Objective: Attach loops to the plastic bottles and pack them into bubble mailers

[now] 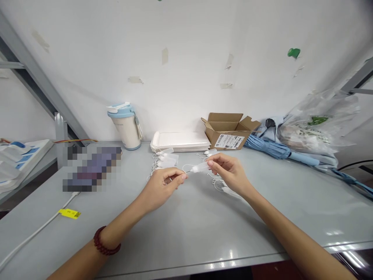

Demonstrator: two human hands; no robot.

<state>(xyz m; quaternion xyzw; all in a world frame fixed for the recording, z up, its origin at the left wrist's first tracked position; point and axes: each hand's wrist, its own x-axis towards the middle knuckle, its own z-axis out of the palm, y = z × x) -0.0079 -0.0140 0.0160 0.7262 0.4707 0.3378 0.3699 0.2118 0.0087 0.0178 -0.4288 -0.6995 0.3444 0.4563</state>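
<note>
My right hand [230,173] pinches a small translucent white tube [200,167] and holds it level above the grey table [186,225]. My left hand [163,186] is closed in a pinch at the tube's thin tip, on something too small to name. A thin white cord loops off the tube. Behind the hands lie several similar white tubes with cords [166,159]. More cords and pieces [221,186] lie under my right hand. A dark red bead bracelet [105,242] circles my left wrist.
At the back stand a blue-lidded cup [126,126], a stack of white trays [180,141] and an open cardboard box [229,131]. A blue folded umbrella [279,152] and a plastic bag [317,124] lie right. A white cable with a yellow tag [69,213] runs left.
</note>
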